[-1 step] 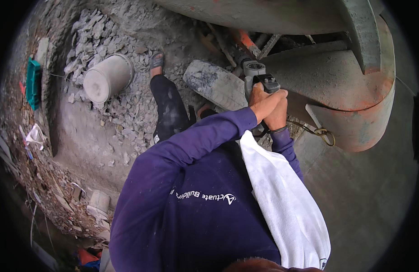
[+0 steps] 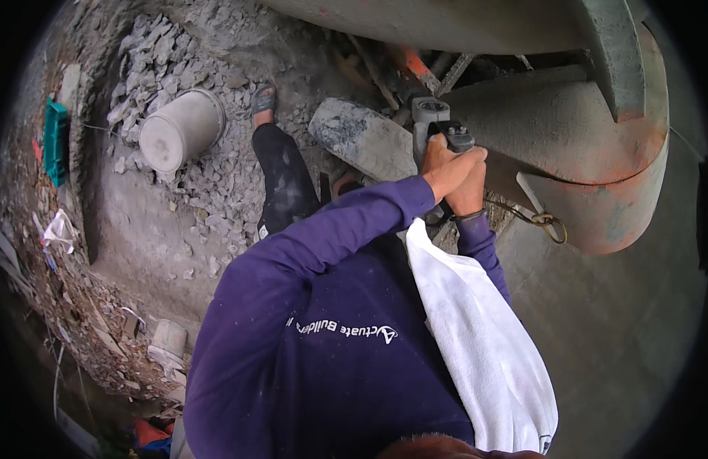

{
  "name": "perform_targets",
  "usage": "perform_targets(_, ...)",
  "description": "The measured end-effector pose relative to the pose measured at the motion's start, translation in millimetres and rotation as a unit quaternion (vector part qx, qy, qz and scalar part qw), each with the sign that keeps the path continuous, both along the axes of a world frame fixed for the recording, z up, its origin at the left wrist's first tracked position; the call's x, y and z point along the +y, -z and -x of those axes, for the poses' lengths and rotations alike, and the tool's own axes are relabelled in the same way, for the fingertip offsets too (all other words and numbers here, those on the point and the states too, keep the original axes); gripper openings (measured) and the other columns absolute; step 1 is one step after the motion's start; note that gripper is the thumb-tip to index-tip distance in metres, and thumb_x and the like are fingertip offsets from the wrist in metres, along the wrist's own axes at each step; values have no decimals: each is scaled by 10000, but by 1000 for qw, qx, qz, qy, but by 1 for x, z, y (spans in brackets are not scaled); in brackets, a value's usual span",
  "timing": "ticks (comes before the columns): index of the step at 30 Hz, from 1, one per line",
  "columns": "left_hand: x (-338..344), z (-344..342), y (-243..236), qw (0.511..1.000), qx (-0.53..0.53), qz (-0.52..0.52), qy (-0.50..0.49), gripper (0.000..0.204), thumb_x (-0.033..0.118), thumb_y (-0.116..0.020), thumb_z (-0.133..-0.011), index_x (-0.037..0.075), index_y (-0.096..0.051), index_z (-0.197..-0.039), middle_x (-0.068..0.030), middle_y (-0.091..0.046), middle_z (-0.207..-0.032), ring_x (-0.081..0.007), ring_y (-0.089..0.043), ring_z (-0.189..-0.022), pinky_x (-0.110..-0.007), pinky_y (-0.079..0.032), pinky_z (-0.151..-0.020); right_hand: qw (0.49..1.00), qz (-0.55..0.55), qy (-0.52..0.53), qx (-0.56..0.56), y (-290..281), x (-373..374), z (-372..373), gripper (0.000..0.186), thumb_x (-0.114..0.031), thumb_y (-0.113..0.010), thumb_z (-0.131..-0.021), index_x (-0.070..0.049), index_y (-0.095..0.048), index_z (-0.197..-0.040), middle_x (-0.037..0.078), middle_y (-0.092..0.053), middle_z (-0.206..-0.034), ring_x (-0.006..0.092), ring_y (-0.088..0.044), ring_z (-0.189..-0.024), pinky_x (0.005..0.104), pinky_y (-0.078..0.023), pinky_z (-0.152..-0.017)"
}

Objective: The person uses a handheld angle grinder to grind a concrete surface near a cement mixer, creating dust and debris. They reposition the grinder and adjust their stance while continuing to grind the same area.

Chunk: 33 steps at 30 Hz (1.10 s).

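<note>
In the frame's upper centre, the power tool [image 2: 430, 115] points away into shadow beside the orange bar [image 2: 417, 64]; its far end is hidden. The left hand [image 2: 448, 173] and right hand [image 2: 467, 193] bunch together, fingers curled around its rear grip; individual fingertips are partly hidden. With 2 hands at 1 end, the tool could twist or kick if its tip binds. The white towel [image 2: 476, 329] hangs near the wrists and could snag; loose rubble [image 2: 216, 157] could roll under the sandal [image 2: 264, 98], upsetting balance.
</note>
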<state>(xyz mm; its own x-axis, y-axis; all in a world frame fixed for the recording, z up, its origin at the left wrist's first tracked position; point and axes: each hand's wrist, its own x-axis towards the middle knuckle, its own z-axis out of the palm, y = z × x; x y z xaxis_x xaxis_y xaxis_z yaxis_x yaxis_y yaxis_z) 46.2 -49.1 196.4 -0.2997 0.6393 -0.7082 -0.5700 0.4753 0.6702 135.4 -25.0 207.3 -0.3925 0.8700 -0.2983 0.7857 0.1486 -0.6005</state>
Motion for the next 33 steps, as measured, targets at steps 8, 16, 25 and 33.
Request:
perform_targets(8, 71, 65, 98, 966, 99, -4, 238, 781, 443, -861, -696, -163, -648, -1140, -339, -697, -1151, -374, -710, -1109, -407, -539, -983, 983, -89, 127, 101, 136, 36, 35, 258, -193, -748, -883, 42, -686, -968, 153, -753, -959, 282, -734, -919, 422, -562, -801)
perform_targets(16, 13, 101, 177, 984, 112, 70, 122, 625, 355, -805, -768, -92, -676, -1185, -225, -746, -1081, -323, -729, -1001, -390, -551, -923, 997, 75, -2, -34, 234, 15, 72, 524, -328, -732, -878, 22, -611, -1248, 287, -717, -1142, 456, -676, -1130, 503, -543, -923)
perform_targets(25, -69, 91, 188, 942, -239, 28, -234, 371, 256, -781, -859, 27, -709, -1142, -100, -701, -1125, -230, -675, -1053, -367, -538, -955, 943, 131, -242, -186, 145, -20, 115, 398, -263, -723, -828, 41, -678, -1081, 334, -707, -1043, 498, -688, -1006, 567, -550, -911)
perform_targets(33, -80, 25, 85, 977, -166, 28, -128, 243, 216, -792, -866, 55, -752, -1044, -27, -747, -977, -148, -694, -871, -320, -542, -838, 971, 118, -99, -185, 69, -54, 40, 346, -220, -745, -843, 29, -664, -1070, 280, -725, -930, 478, -706, -907, 564, -556, -768)
